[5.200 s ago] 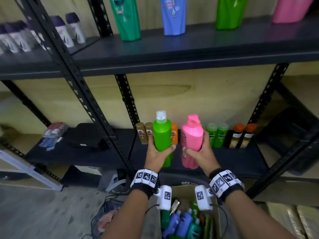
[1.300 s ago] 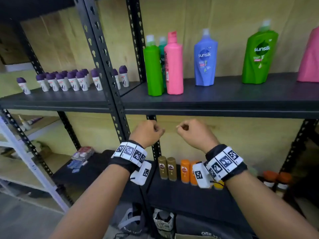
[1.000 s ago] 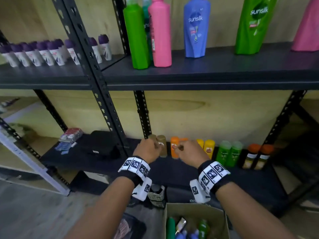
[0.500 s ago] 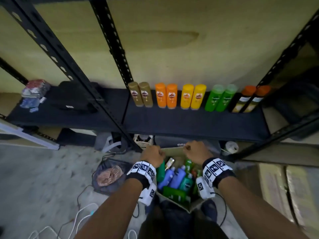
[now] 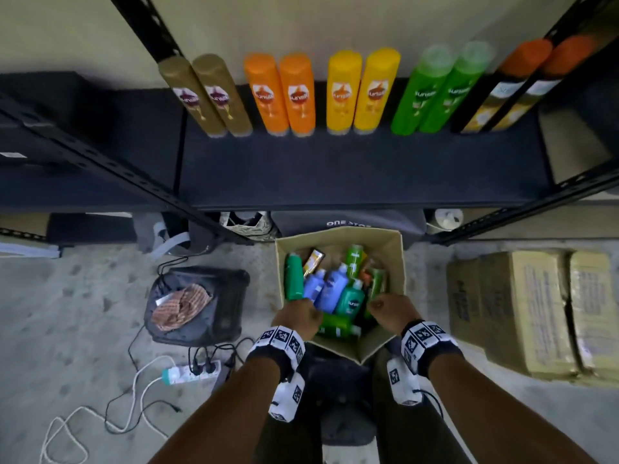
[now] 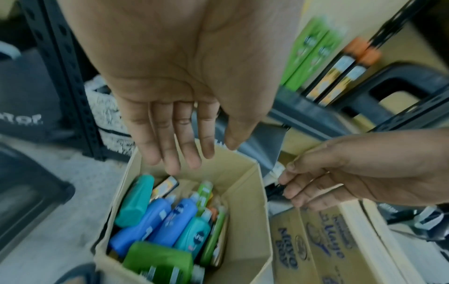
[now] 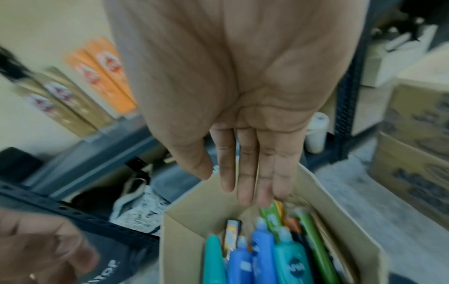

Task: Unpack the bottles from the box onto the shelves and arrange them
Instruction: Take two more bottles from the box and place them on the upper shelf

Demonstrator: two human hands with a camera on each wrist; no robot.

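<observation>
Two empty hands poised over an open cardboard box of bottles on the floor.

Left hand and right hand hang above its near rim; wrist views show fingers straight and released. The shelf edge lies beyond the box, its front bare.

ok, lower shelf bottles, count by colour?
Gold bottles: 2
Orange bottles: 2
Yellow bottles: 2
Green bottles: 2
Black bottles with orange caps: 2
Total: 10, standing in pairs along the back of the shelf.
</observation>
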